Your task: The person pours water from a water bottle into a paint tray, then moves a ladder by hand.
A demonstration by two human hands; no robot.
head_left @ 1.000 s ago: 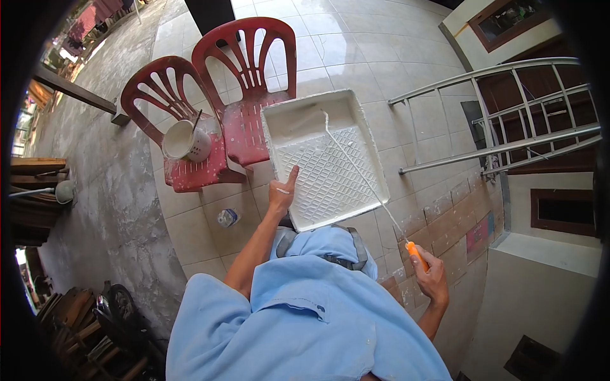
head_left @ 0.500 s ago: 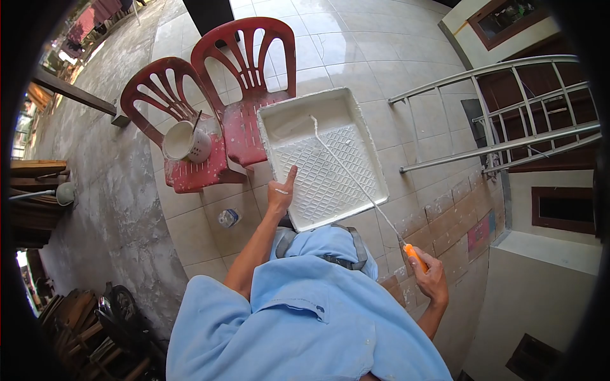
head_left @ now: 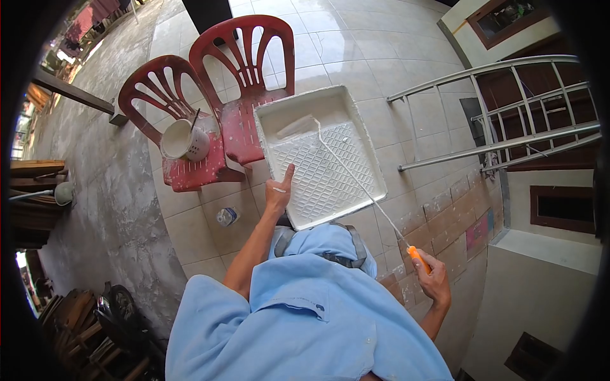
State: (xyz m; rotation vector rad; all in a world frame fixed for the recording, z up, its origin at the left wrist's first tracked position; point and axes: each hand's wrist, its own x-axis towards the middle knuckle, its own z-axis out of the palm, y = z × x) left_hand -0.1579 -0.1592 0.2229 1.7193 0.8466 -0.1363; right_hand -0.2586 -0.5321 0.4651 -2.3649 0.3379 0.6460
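Holding a roller in a white-coated tray

Head view: the right hand is wrapped around the roller's orange handle; its head lies at the tray's far end. The left hand grasps the tray's side, thumb inside. On a red chair, a pale bucket holds a stick.

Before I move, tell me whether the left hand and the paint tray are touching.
Touching. The head view shows the left hand at the left edge of the paint tray, one digit lying over the rim.
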